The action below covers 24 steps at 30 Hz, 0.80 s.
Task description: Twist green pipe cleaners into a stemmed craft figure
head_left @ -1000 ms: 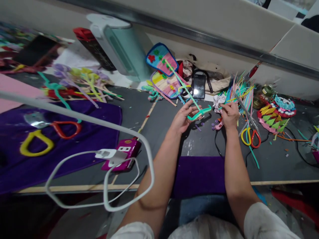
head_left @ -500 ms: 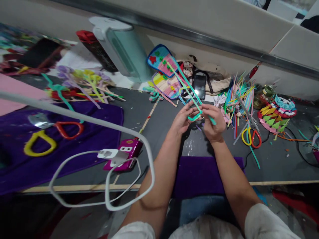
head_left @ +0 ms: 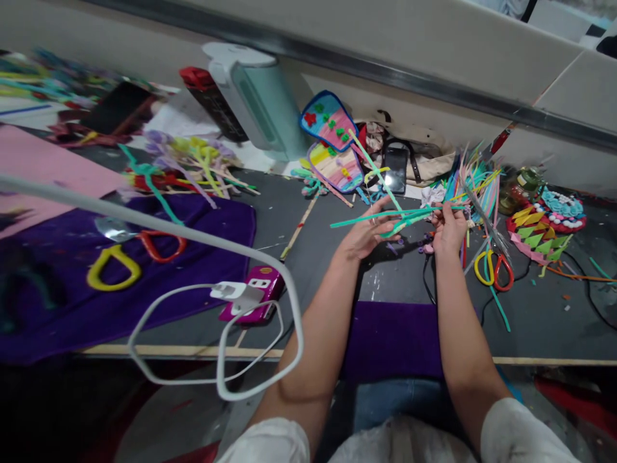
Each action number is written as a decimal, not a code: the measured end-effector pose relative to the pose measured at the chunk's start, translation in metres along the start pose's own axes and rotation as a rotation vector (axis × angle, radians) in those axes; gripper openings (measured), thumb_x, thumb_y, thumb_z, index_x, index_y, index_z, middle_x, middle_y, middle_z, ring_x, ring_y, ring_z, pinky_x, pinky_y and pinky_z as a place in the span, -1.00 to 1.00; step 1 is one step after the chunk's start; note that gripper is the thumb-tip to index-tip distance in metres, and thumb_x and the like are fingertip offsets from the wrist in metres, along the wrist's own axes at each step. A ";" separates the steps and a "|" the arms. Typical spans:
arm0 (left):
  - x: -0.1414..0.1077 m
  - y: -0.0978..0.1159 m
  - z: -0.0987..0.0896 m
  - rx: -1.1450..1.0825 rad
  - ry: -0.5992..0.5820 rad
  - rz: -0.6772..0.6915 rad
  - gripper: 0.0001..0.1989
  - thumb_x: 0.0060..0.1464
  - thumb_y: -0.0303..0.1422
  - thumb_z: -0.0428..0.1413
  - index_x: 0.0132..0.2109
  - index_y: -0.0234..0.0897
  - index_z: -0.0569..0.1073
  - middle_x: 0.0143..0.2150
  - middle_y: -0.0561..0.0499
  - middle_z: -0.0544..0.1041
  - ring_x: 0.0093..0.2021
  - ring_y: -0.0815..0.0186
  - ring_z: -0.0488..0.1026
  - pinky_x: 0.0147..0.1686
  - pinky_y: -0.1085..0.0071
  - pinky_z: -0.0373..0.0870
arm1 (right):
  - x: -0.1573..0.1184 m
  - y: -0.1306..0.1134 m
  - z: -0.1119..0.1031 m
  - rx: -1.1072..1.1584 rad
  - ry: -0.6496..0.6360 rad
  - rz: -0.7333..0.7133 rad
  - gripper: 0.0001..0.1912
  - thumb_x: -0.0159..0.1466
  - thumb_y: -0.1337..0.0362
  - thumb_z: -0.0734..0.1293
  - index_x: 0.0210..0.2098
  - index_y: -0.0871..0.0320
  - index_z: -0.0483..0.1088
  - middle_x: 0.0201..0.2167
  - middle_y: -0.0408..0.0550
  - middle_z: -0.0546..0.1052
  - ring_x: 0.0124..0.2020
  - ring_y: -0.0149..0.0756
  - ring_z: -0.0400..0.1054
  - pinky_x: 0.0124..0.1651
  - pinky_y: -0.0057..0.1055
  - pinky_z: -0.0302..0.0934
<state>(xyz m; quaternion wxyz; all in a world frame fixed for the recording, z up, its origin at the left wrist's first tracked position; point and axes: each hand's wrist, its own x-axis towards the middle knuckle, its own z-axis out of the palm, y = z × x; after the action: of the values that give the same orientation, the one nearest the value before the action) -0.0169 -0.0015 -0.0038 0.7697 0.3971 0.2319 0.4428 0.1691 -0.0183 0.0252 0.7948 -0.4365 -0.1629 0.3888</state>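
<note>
At the centre of the grey bench, both hands are at work on pipe cleaners. The left hand (head_left: 367, 236) grasps the pale green pipe cleaner (head_left: 376, 170), which slants up toward eleven o'clock; its fingers are partly spread. The right hand (head_left: 450, 230) pinches the teal pipe cleaner (head_left: 354, 221) near its three o'clock end. That piece crosses the left fingers, its free end at nine o'clock.

Changes against the previous frame: the right hand, formerly close beside the left, now stands apart at three o'clock. The teal piece, formerly steep toward eleven o'clock, now lies nearly level. The view itself is shifted.

Surroundings, from the hands: two striped patches (head_left: 330, 119) at eleven o'clock, one overlapping the other; a phone (head_left: 396, 170) at twelve; a bundle of pipe cleaners (head_left: 488, 193) at two; scissors (head_left: 484, 269) at four; a purple cloth (head_left: 393, 337) at six; a magenta power strip (head_left: 264, 281) at eight.
</note>
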 end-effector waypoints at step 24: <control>-0.002 0.008 -0.003 -0.091 0.049 -0.029 -0.48 0.08 -0.33 0.24 0.21 -0.15 0.44 0.07 -0.11 0.57 -0.11 0.20 0.60 -0.37 0.46 0.57 | -0.020 0.011 0.007 -0.278 -0.420 0.089 -0.67 -0.03 0.10 0.53 -0.37 0.17 0.48 -0.44 -0.21 0.57 -0.60 -0.56 0.21 -0.66 -0.61 -0.11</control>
<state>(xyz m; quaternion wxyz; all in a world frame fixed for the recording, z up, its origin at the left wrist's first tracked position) -0.0236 0.0003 0.0012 0.7874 0.3473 0.2361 0.4513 0.1470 -0.0267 0.0217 0.6579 -0.4580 -0.3573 0.4794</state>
